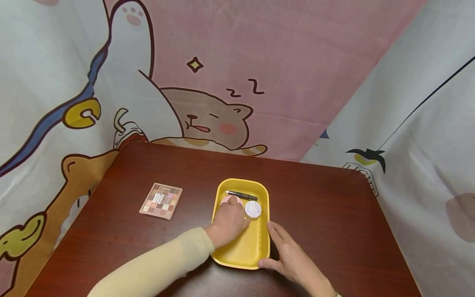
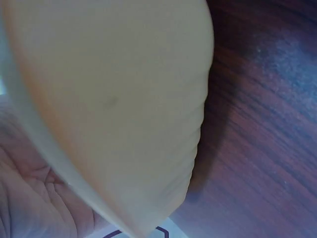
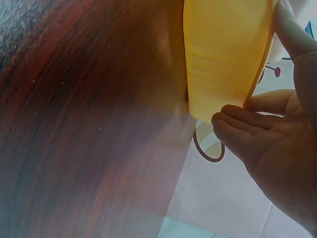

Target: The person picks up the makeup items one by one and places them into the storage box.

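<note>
A yellow tray point(image 1: 245, 251) with raised walls stands on the table. Inside it, my left hand point(image 1: 228, 218) reaches down with fingers bent at a pink round case point(image 1: 225, 199), partly covered by the hand. To the right of those fingers sits a round case with a pale marbled lid point(image 1: 253, 210). A slim dark pen-like stick point(image 1: 242, 195) lies across the tray's far end. My right hand point(image 1: 291, 253) rests along the tray's right side, fingers straight against the outer wall, thumb at the near corner's rim. In the left wrist view the tray wall point(image 2: 124, 109) hides my left fingers.
An eyeshadow palette point(image 1: 161, 201) with many coloured squares lies left of the tray on the dark red-brown table point(image 1: 319, 198). A cloth printed with cartoon animals point(image 1: 282, 62) hangs behind and at both sides of the table.
</note>
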Motion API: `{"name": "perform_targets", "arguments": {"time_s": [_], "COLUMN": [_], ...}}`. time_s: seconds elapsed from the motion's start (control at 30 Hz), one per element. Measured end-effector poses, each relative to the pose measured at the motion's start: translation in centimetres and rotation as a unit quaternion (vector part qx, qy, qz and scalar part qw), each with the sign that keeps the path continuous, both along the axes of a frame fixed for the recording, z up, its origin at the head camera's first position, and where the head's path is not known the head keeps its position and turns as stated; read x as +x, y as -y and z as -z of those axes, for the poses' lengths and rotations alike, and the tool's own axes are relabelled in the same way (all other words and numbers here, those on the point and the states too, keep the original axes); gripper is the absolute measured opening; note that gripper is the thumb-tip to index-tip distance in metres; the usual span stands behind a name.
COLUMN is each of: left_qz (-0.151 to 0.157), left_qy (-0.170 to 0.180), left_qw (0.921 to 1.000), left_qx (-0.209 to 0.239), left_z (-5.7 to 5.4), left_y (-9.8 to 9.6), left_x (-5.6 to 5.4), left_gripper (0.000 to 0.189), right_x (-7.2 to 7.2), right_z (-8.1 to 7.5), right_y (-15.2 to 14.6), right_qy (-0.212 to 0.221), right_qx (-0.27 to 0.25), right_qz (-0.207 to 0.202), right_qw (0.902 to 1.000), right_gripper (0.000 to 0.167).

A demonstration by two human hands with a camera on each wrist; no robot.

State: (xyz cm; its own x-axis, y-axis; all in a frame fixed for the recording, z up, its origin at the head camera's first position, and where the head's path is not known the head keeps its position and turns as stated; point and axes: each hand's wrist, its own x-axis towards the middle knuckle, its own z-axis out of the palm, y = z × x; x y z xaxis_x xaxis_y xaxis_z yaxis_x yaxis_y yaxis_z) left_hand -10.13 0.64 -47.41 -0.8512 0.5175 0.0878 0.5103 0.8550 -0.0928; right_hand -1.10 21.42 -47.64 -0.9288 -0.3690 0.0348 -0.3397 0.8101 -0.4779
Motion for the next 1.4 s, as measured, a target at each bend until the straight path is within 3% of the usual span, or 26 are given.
{"name": "perform_targets", "arguments": {"time_s": [0.2, 0.47, 0.6, 0.87, 1.03, 1.4], "left_qz": [0.006, 0.047, 0.062, 0.083, 0.069, 0.022], "left_qy": [0.000, 0.004, -0.016, -0.040, -0.040, 0.002], "left_qw": [0.9974, 0.9940, 0.9926, 0.9879, 0.9891, 0.9943], "left_qx": [0.072, 0.099, 0.103, 0.125, 0.124, 0.105], "left_z": [-0.7, -2.7, -3.7, -4.3, -4.2, -3.4], "left_y": [1.4, 4.1, 5.5, 8.1, 9.8, 12.9], "left_x": [-0.2, -1.0, -1.2, -1.6, -2.0, -2.4], "left_gripper": [0.051, 0.052, 0.052, 0.048, 0.055, 0.074], "right_x": [-0.1, -0.1, -0.1, -0.1, -0.1, -0.1], "right_z": [0.0, -0.1, -0.2, -0.3, -0.3, -0.3], "right_y": [0.0, 0.0, 0.0, 0.1, 0.2, 0.1], "right_qy": [0.010, 0.036, 0.037, 0.051, 0.057, 0.059], "right_qx": [0.002, 0.008, 0.008, 0.013, 0.012, 0.010], "right_qz": [0.004, 0.013, 0.013, 0.022, 0.023, 0.022], "right_qw": [0.9999, 0.9992, 0.9992, 0.9984, 0.9980, 0.9979], "right_gripper": [0.107, 0.109, 0.109, 0.109, 0.109, 0.109]}}
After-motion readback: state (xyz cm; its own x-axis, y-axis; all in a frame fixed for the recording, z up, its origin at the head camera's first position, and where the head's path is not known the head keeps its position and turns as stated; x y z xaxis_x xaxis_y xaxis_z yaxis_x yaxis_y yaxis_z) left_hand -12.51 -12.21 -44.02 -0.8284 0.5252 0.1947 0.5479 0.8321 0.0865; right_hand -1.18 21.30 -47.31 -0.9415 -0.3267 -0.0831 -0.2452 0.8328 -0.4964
